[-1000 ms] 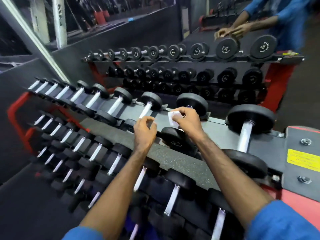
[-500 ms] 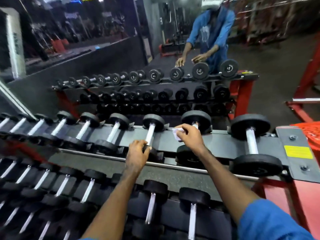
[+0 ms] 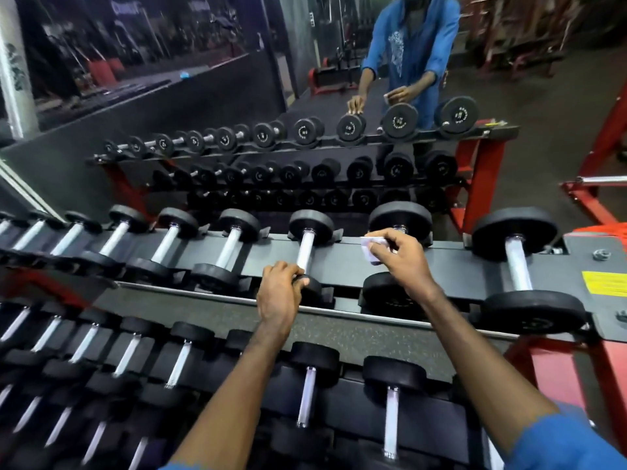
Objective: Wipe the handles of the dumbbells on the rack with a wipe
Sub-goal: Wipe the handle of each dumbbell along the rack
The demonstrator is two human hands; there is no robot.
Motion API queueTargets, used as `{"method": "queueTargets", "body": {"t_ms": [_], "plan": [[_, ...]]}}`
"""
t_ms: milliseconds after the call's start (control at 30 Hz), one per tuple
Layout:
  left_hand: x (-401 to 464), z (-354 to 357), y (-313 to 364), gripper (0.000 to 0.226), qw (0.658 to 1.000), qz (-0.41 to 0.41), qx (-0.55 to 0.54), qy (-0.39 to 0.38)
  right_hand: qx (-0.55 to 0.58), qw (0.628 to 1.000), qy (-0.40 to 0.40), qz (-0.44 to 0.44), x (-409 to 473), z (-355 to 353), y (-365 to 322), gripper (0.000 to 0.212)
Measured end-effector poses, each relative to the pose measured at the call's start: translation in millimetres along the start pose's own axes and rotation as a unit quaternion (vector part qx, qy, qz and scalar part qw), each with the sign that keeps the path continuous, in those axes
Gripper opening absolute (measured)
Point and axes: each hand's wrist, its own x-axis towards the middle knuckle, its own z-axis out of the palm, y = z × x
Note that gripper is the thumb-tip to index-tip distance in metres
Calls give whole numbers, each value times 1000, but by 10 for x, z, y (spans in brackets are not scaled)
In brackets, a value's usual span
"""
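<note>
A grey rack [image 3: 441,266] carries a top row of black dumbbells with chrome handles. My right hand [image 3: 400,257] pinches a small white wipe [image 3: 369,247] over the handle of the second dumbbell from the right, whose handle is hidden under the hand. Its near head [image 3: 383,295] shows below my wrist. My left hand [image 3: 280,295] rests curled on the near head [image 3: 314,288] of the neighbouring dumbbell, whose handle [image 3: 306,249] is bare. The rightmost dumbbell's handle [image 3: 517,264] stands free.
A lower tier of smaller dumbbells [image 3: 307,395] runs below my arms. Behind stands a second red-framed rack [image 3: 305,144] of dumbbells, where a person in a blue shirt [image 3: 410,45] leans with both hands on it. A yellow label [image 3: 604,283] sits at the rack's right end.
The view has swung upward and steadied. My left hand came down from mid-air onto the near dumbbell head. My right hand stays at the same dumbbell with the wipe.
</note>
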Motion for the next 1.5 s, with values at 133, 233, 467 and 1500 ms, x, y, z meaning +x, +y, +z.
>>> {"method": "queueTargets", "body": {"t_ms": [133,233,467,1500], "plan": [[102,-165,-67,28,999,22,24,-29,-19,1000,6,3,-7,30,17,21],[331,-299,-192,27,998,32,19,-53,-52,999,-8,7,11,60,17,17],[1400,-348,-406,17,975,157,-146,-58,-105,993,44,31,22,171,-77,18],[2656,556,-14,26,919,243,-75,-303,-44,959,45,275,531,1938,620,21]]}}
